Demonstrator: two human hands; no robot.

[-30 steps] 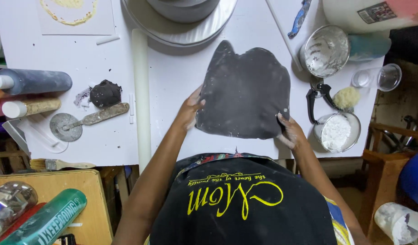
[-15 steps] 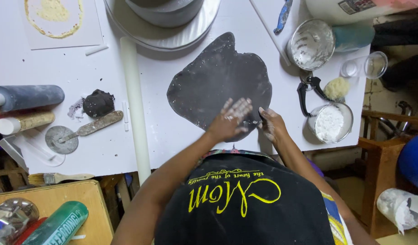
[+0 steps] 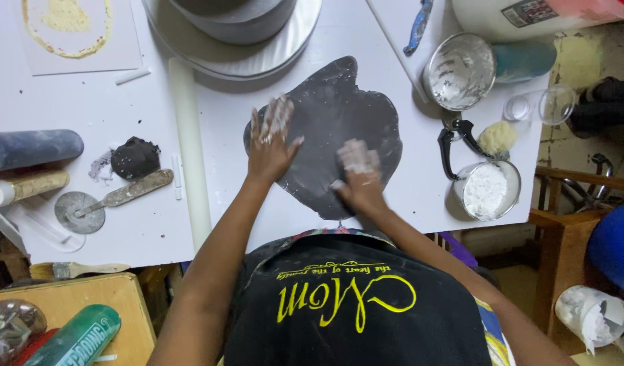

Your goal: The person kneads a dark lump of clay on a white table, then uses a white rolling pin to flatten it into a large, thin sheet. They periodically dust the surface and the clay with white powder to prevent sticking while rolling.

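Note:
A thin, rolled-out black sheet of paste (image 3: 346, 102) lies flat on the white table (image 3: 149, 237). My left hand (image 3: 271, 139), dusted with white powder, rests palm down on the sheet's left side with its fingers spread. On the sheet's near right part my right hand (image 3: 358, 173) presses down, also powdery, its fingers closer together. Neither hand holds anything. White powder smears mark the sheet between the hands.
A long white rolling pin (image 3: 190, 149) lies left of the sheet. A black lump (image 3: 134, 157) and a wheel cutter (image 3: 88, 210) are further left. A metal cup of white powder (image 3: 487, 190), a metal bowl (image 3: 459, 71) and a clear glass (image 3: 542, 105) stand right. A grey cake on a turntable (image 3: 237, 27) is at the back.
Both hands have moved off the sheet's near edge onto its top. The left hand has slid to the far left part. White powder now shows on the sheet.

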